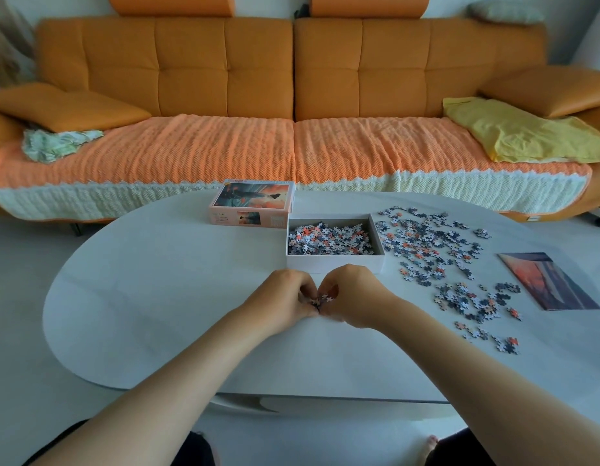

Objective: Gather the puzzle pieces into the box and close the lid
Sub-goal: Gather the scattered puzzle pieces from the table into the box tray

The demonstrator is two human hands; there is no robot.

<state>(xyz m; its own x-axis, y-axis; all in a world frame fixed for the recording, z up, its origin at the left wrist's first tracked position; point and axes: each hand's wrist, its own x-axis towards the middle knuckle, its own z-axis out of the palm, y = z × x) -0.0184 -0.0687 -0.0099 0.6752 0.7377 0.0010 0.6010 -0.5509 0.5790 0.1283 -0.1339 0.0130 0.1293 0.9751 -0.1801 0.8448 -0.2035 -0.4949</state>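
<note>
A white open box [335, 262] stands mid-table, partly filled with small grey, white and orange puzzle pieces [328, 240]. Its picture lid [251, 205] lies just behind and to the left of it. Many loose pieces [433, 247] are spread over the table to the right of the box, reaching toward the near right. My left hand [285, 302] and my right hand [354, 297] meet just in front of the box, cupped together around a small clump of pieces [320, 301] resting on the tabletop.
The white oval table [157, 297] ends close to my knees. A printed reference picture [549, 280] lies at the right. An orange sofa [291, 79] with a knitted cover, a yellow cloth [520, 132] and a patterned cloth [56, 146] stands behind.
</note>
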